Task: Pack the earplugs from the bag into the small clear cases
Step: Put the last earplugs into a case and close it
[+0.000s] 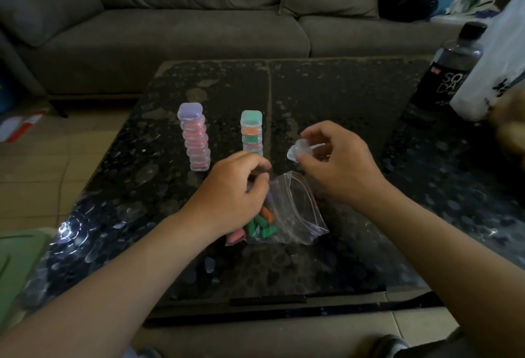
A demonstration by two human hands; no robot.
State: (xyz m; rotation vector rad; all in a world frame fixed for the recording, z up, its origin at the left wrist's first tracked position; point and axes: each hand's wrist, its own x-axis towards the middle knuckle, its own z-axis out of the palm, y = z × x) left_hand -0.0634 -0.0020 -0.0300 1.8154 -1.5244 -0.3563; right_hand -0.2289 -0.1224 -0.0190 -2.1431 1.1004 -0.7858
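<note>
On the table (341, 96), zip bag (295, 215) w/ earplugs (262, 228) lay mid-table. Left hand (230, 190) curled at bag's mouth; couldn't tell if it pinched anything. Right hand (341, 161) pinched an open clear case (298, 151), near two stacks (194, 137) of filled cases.

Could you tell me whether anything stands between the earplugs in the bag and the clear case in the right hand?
Nothing visible does. The left hand is at the mouth of the bag, over the earplugs, and the right hand holds the clear case just beyond that mouth. The two stacks of filled cases stand farther left.
</note>
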